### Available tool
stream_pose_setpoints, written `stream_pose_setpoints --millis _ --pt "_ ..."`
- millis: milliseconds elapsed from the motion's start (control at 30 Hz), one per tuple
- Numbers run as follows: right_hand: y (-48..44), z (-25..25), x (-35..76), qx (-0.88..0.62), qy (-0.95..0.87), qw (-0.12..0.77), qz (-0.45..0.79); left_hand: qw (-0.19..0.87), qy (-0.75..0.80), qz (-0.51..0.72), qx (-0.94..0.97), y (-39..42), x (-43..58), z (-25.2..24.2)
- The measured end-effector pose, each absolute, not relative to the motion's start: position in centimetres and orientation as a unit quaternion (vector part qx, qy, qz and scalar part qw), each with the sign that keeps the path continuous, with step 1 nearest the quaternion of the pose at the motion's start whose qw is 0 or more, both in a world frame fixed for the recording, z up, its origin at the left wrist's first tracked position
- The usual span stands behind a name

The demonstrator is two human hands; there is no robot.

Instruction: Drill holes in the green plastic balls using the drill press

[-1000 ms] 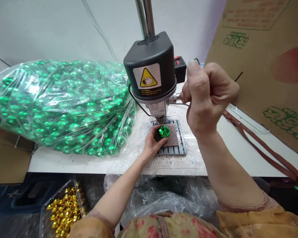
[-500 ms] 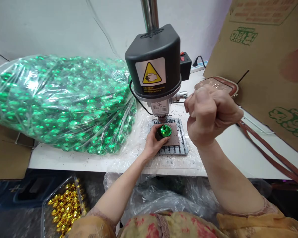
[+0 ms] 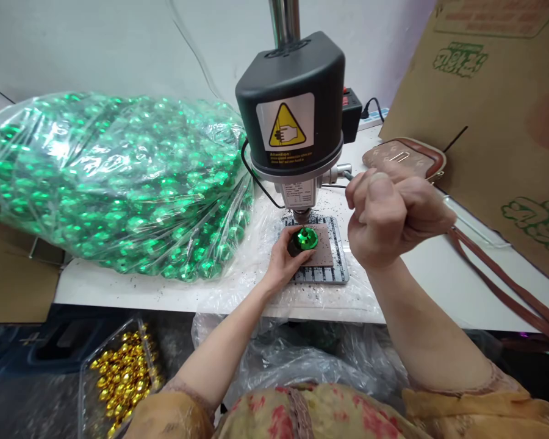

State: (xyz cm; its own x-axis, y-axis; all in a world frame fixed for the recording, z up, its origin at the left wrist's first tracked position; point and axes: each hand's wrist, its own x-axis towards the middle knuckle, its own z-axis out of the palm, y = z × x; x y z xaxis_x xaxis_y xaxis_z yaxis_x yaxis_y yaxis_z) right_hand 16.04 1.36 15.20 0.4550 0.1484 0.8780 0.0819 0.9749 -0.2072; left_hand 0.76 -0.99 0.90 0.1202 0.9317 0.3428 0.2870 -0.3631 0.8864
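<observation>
Under the black drill press point(image 3: 290, 103), a shiny green faceted ball point(image 3: 307, 238) rests on a brown board point(image 3: 324, 253) on the slotted metal base point(image 3: 339, 268). My left hand point(image 3: 284, 262) has its thumb and fingers around the ball's left side. Raised to the right of the machine, my right hand point(image 3: 388, 213) is closed at the end of the press's lever point(image 3: 344, 172); the fingers hide most of the grip. The drill chuck point(image 3: 302, 214) is just above the ball. Dark shavings lie scattered around the base.
A big clear bag of green balls point(image 3: 119, 183) fills the table's left side. Cardboard boxes point(image 3: 494, 122) and a brown purse point(image 3: 398, 155) with a strap are at the right. Below the table's front edge, a clear bin point(image 3: 85, 390) holds gold balls.
The camera view has shifted slightly, moving the machine right and up in the picture. Both hands keep nearly the same hold, and the green ball stays under the chuck.
</observation>
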Motion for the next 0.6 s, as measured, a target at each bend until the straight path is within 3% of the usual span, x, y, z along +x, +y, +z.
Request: stream_pose_setpoints --millis 600 --pt "1.0 13.9 16.6 -0.092 -0.559 0.824 -0.005 0.337 0.445 0.489 0.67 -0.9 0.8 0.7"
